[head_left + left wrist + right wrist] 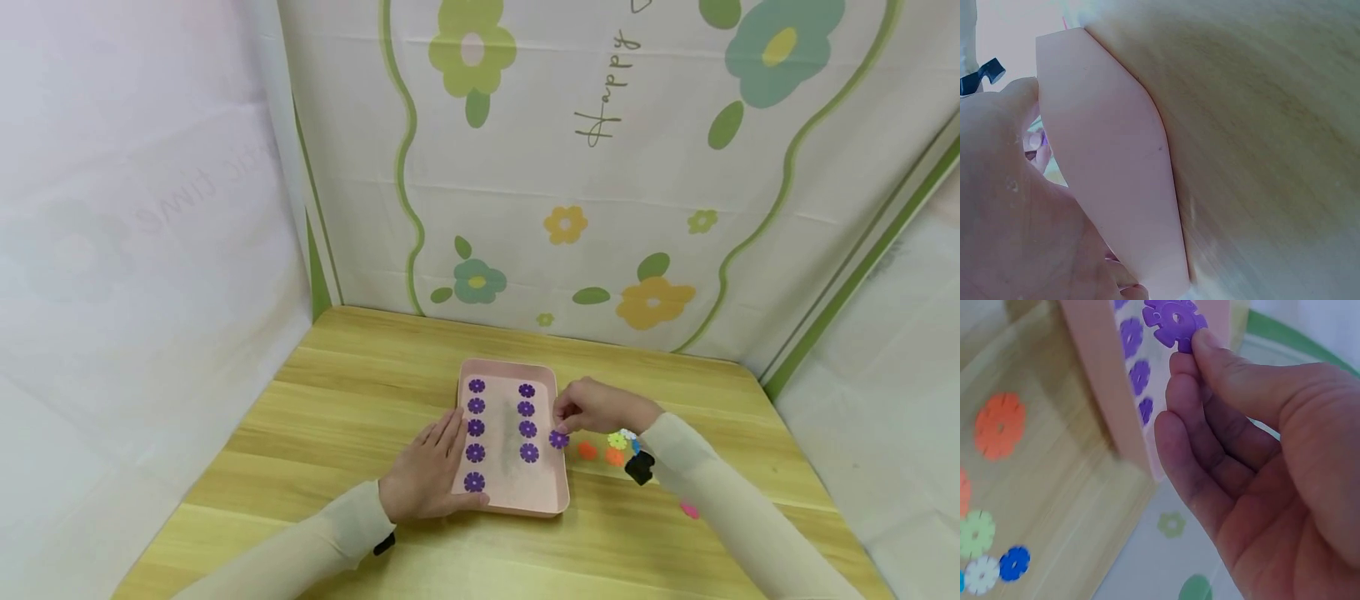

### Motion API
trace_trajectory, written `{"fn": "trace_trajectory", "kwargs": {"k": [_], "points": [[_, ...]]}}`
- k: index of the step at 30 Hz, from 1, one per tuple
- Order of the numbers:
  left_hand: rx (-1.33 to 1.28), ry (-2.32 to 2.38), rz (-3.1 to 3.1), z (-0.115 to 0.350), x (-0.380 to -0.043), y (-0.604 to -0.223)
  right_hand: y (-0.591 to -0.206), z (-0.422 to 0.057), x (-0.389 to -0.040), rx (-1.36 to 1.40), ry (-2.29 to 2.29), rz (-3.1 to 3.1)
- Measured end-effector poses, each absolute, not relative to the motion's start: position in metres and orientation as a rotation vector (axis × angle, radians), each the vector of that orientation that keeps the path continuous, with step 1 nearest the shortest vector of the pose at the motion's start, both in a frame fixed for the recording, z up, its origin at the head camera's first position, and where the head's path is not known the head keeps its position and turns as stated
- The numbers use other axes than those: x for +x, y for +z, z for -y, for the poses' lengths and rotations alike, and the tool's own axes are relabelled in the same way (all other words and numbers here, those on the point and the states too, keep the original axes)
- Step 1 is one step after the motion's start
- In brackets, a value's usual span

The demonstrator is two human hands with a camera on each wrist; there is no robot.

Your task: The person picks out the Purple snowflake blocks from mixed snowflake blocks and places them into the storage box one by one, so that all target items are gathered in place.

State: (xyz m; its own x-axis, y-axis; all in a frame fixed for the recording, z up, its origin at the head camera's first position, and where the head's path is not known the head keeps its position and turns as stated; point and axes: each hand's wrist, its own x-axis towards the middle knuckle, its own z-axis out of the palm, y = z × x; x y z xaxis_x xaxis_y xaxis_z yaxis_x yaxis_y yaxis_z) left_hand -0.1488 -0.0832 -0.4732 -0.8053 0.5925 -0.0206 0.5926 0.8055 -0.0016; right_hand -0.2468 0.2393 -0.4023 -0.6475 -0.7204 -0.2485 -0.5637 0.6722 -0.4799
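A pink tray point(495, 500) lies on the table with purple snowflake discs in two columns, a longer one at left and a shorter one at right. My right hand point(596, 404) pinches a purple snowflake disc point(1175, 319) between thumb and fingertip, over the tray's right rim. The same disc point(558, 439) shows in the head view just right of the shorter column. My left hand point(423, 477) rests on the tray's left edge near its front corner, fingers straight. In the left wrist view that hand point(1016, 200) lies along the tray's outer wall point(1110, 150).
Right of the tray lie loose discs: orange point(1000, 425), yellow-green point(975, 534), white point(983, 575) and blue point(1015, 562). A pink piece point(689, 510) lies beside the right forearm. A flowered cloth point(525, 167) hangs behind the wooden table point(360, 358).
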Motion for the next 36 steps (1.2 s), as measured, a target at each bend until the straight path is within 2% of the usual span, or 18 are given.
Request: {"fn": "trace_trajectory", "kwargs": {"k": [12, 24, 36], "points": [[0.981, -0.012, -2.973, 0.085, -0.15, -0.475, -0.425, -0.196, -0.228, -1.09, -0.407, -2.394], [0.966, 0.005, -2.964, 0.084, -0.149, -0.473, -0.451, -0.192, -0.218, -0.978, -0.407, -2.422], [0.963, 0.046, -2.95, 0.085, -0.15, -0.474, -0.449, -0.189, -0.214, -0.968, -0.444, -2.421]]}}
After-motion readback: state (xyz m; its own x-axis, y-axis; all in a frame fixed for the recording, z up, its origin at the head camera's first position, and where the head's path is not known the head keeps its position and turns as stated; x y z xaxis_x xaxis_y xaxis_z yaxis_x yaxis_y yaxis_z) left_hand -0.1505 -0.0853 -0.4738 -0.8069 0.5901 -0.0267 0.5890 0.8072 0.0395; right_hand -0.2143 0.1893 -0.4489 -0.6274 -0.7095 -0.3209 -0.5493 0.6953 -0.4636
